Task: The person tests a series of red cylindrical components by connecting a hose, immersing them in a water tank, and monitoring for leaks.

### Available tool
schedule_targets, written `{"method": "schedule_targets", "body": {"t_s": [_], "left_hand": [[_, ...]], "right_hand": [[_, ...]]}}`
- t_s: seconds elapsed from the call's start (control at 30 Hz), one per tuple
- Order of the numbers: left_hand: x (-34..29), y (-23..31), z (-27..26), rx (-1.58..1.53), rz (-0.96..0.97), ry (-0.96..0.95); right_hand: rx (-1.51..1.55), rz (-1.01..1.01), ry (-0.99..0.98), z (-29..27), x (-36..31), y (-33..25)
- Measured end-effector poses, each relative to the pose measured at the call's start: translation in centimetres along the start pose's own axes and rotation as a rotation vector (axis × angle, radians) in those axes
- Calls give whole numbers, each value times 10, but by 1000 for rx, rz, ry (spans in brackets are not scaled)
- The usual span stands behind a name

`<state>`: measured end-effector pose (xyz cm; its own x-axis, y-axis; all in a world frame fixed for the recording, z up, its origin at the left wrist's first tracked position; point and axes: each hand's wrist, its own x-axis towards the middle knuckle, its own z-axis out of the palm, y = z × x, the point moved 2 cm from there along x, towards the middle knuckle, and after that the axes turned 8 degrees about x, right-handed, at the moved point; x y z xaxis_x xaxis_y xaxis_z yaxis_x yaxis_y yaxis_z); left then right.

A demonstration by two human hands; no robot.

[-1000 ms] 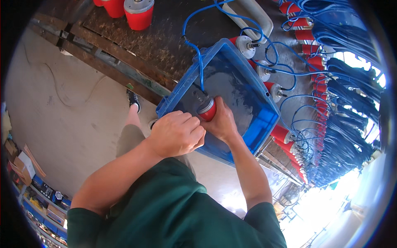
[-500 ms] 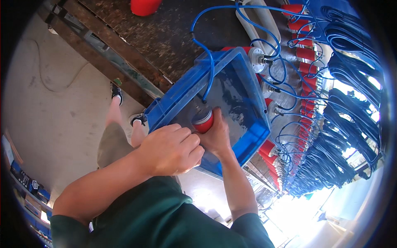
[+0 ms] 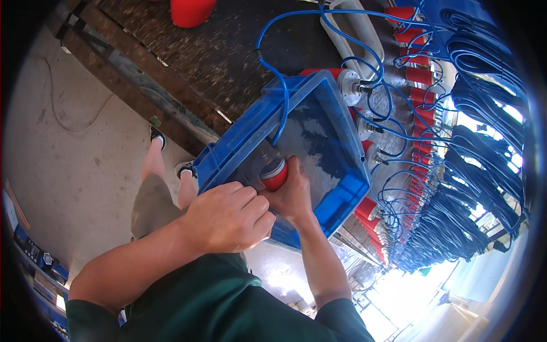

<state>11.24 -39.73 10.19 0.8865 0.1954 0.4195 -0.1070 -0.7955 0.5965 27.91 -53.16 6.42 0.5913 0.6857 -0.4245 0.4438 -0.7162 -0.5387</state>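
Observation:
A blue plastic bin (image 3: 347, 196) is in front of me, with grey, wet-looking material or liquid over its bottom. Inside its near part, my right hand (image 3: 294, 196) is wrapped round a red cylinder (image 3: 276, 180) with a metal-rimmed end. A blue cable (image 3: 284, 105) hangs down into the bin towards that end; the join is blurred. Over the bin's near edge, my left hand (image 3: 231, 216) is closed in a fist beside the right one. Its fingers curl under, so anything in them is hidden.
Red cylinders with metal ends and cables (image 3: 419, 75) stand in a long row to the right. Coiled blue cables (image 3: 484, 102) hang beyond them. On the dark worktop (image 3: 228, 51) are a red cylinder (image 3: 192, 10) and a pale loop-shaped frame (image 3: 370, 43). Another person's legs (image 3: 152, 194) show at left.
Both hands and the red cylinder appear slightly lower and further left, and the bin has shifted the same way in the picture. My grip looks the same.

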Motion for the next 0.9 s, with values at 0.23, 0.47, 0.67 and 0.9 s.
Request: {"method": "schedule_targets", "body": {"t_s": [0.23,0.47,0.67,0.9], "left_hand": [[1,-1,-3,0,-19,12],[5,0,-3,21,-43,15],[5,0,0,42,-37,5],[10,0,1,39,-51,-9]], "right_hand": [[48,-8,18,6,-3,-2],[14,-68,10,8,-4,-1],[-3,-112,3,7,-6,-1],[-23,-142,15,6,-6,-1]]}}
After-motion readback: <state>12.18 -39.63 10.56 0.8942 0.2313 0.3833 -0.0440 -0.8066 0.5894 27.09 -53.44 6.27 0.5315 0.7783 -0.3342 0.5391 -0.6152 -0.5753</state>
